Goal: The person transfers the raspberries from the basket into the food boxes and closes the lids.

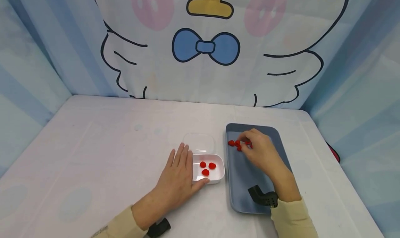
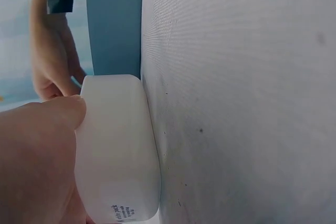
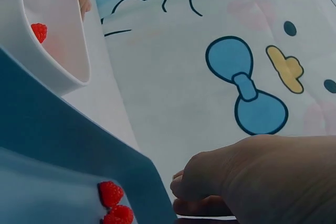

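My left hand [image 1: 175, 177] lies with straight fingers along the left side of a small white plastic box [image 1: 222, 168], its thumb at the near rim. Inside the box are three red raspberries [image 1: 212, 166]. The left wrist view shows the thumb over the edge of the box [image 2: 118, 140]. At the far end of a blue-grey tray [image 1: 250, 193], my right hand [image 1: 260, 151] reaches down with bent fingers among several raspberries [image 1: 231, 143]. Red shows between its thumb and fingers; I cannot tell whether a berry is pinched. Two raspberries [image 3: 111, 193] show in the right wrist view.
A clear plastic lid [image 1: 200, 142] lies just behind the box. The tray stands close to the right of the box on a white-covered table [image 1: 93, 154]. Behind hangs a curtain with a cartoon print [image 1: 206, 78], and blue curtains [image 1: 359, 92] flank the sides.
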Available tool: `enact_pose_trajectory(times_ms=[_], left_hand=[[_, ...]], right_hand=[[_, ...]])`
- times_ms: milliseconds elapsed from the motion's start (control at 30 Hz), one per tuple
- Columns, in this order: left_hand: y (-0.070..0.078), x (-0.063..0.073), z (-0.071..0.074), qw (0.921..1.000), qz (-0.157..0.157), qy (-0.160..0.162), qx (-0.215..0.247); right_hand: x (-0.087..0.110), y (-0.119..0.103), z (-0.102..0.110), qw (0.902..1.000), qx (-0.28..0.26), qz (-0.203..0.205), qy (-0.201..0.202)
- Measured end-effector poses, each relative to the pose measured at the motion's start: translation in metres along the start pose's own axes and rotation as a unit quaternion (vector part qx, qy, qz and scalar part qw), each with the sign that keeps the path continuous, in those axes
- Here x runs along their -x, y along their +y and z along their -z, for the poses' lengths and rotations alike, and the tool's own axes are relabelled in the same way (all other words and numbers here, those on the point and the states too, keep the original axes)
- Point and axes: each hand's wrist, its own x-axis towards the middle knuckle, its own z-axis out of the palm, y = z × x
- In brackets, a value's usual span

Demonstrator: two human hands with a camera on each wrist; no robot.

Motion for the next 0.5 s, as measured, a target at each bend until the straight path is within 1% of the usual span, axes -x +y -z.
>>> enact_pose_trajectory(times_ms=[300, 500], left_hand=[[-0.0006, -0.0006, 0.0007, 0.9999, 0.004, -0.005, 0.012], [-0.0004, -0.0011, 0.0007, 0.9998, 0.005, -0.015, 0.014]], right_hand=[[-0.0027, 0.002, 0.0006, 0.9985, 0.025, -0.047, -0.017], [-0.0039, 0.0026, -0.0009, 0.9962, 0.045, -0.062, -0.041]])
